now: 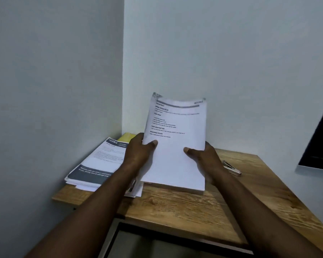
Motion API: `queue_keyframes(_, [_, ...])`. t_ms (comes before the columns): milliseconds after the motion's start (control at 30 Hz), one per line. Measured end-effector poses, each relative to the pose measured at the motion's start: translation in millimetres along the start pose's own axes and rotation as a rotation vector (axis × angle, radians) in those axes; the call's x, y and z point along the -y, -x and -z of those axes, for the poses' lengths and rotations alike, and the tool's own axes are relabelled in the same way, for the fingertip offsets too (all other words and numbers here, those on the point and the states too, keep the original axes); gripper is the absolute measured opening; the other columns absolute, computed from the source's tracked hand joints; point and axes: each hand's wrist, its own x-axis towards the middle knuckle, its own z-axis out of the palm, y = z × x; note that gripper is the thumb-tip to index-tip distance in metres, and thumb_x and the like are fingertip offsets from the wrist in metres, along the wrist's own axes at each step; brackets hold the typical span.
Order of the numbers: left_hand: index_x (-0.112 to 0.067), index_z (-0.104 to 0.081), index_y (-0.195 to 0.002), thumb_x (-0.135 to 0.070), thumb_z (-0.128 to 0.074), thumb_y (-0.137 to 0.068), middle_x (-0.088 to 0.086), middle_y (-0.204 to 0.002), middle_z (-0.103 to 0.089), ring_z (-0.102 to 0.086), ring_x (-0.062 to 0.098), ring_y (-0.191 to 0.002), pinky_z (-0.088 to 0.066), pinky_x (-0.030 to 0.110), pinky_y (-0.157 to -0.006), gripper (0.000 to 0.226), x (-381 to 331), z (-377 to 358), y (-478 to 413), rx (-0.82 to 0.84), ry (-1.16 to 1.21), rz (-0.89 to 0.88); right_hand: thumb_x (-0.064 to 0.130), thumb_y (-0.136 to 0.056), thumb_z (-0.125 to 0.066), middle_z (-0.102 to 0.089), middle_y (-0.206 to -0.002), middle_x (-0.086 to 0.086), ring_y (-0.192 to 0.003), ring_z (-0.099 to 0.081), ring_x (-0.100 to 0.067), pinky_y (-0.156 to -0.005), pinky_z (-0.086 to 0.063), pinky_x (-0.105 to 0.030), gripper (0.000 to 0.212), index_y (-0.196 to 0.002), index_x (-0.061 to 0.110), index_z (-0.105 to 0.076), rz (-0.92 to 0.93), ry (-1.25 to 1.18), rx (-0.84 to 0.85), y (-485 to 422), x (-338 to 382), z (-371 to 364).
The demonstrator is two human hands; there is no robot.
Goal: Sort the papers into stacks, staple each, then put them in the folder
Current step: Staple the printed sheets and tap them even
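Note:
I hold a thick stack of white printed papers (175, 146) upright, its lower edge standing on the wooden table (185, 207). My left hand (140, 151) grips its left edge with the thumb on the front sheet. My right hand (203, 155) grips the right edge the same way. A second stack of papers (97, 164) with a dark grey band lies flat at the left. A yellow folder (128, 137) shows under it at the back. A stapler (231, 167) lies to the right, behind my right wrist.
The table sits in a corner between two white walls. A dark screen (319, 146) stands at the far right edge. A few loose sheets (135, 189) stick out under the held stack at the left.

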Motion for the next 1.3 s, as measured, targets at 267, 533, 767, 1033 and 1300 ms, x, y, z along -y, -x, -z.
queue_keyframes(267, [-0.017,-0.069,-0.129,-0.024,-0.084,-0.083,0.002,-0.128,-0.072,-0.067,0.025,-0.109,-0.053,0.033,-0.092,0.048,32.6,99.8,-11.4,-0.105,-0.453,0.128,-0.003,-0.093,-0.070,-0.081,-0.106,-0.008,-0.094,-0.078,-0.030,-0.082,-0.063,-0.044,0.025,-0.115,0.007,-0.073,-0.220,-0.009,0.093,8.0,-30.3,-109.2])
queue_keyframes(533, [-0.009,-0.059,-0.125,-0.019,-0.058,-0.093,0.018,-0.127,-0.066,-0.065,0.039,-0.116,-0.056,0.042,-0.093,0.034,47.7,146.0,-29.5,-0.076,-1.095,0.108,0.042,-0.080,-0.081,-0.073,-0.111,-0.002,-0.099,-0.073,-0.025,-0.082,-0.063,-0.039,0.044,-0.113,0.017,-0.067,-0.075,0.706,0.117,5.9,-39.5,-184.9])
queue_keyframes(767, [-0.017,-0.064,-0.124,-0.020,-0.053,-0.096,0.008,-0.129,-0.067,-0.064,0.033,-0.120,-0.051,0.039,-0.096,0.031,60.7,120.5,-28.9,0.017,-1.314,0.099,0.050,-0.087,-0.074,-0.076,-0.111,-0.003,-0.099,-0.071,-0.025,-0.069,-0.048,-0.029,0.039,-0.106,0.015,-0.076,0.034,0.977,0.025,3.8,-41.0,-166.6])
queue_keyframes(1033, [-0.021,-0.056,-0.126,-0.029,-0.057,-0.093,0.008,-0.130,-0.066,-0.061,0.036,-0.123,-0.043,0.044,-0.103,0.035,62.7,117.7,-34.6,-0.023,-1.227,0.163,0.054,-0.085,-0.079,-0.074,-0.101,-0.005,-0.099,-0.070,-0.026,-0.051,-0.032,-0.024,0.037,-0.087,0.021,-0.063,-0.081,0.851,-0.004,-3.1,-34.9,-157.5])
queue_keyframes(1300, [-0.014,-0.057,-0.116,-0.025,-0.066,-0.089,0.016,-0.124,-0.067,-0.064,0.040,-0.114,-0.053,0.041,-0.089,0.031,58.4,120.8,-40.9,-0.107,-0.959,0.189,0.046,-0.081,-0.086,-0.074,-0.073,-0.003,-0.069,-0.073,-0.024,-0.050,-0.046,-0.026,0.038,-0.067,0.022,-0.060,-0.180,0.692,-0.024,-7.0,-30.8,-142.5])
